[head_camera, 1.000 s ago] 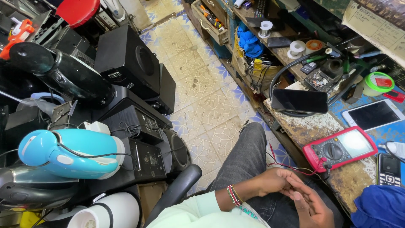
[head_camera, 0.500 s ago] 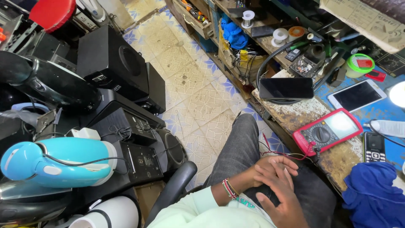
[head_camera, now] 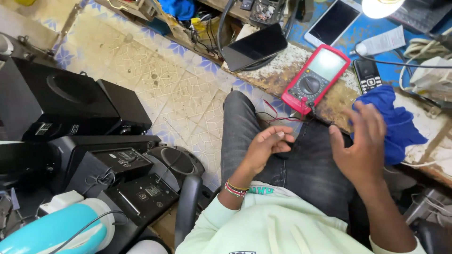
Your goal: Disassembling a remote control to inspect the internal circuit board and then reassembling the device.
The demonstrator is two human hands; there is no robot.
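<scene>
You sit at a cluttered workbench [head_camera: 292, 75] with a worn, rust-stained edge, your jeans-clad lap below it. On the floor to your left stands a stack of black speakers [head_camera: 70, 103]. A crumpled blue cloth [head_camera: 400, 122] lies on the bench just beyond your right hand [head_camera: 360, 146], which hovers open with fingers spread, holding nothing. A dark tablet [head_camera: 256, 46] rests further along the bench. Between them sits a red multimeter [head_camera: 316, 77], its thin red and black leads [head_camera: 278, 115] trailing down to your lap. Your left hand [head_camera: 266, 148] is loosely curled near those leads, gripping nothing visible. The meter looks light, rigid and rubber-edged; grasp it by its long sides, sparing the screen.
</scene>
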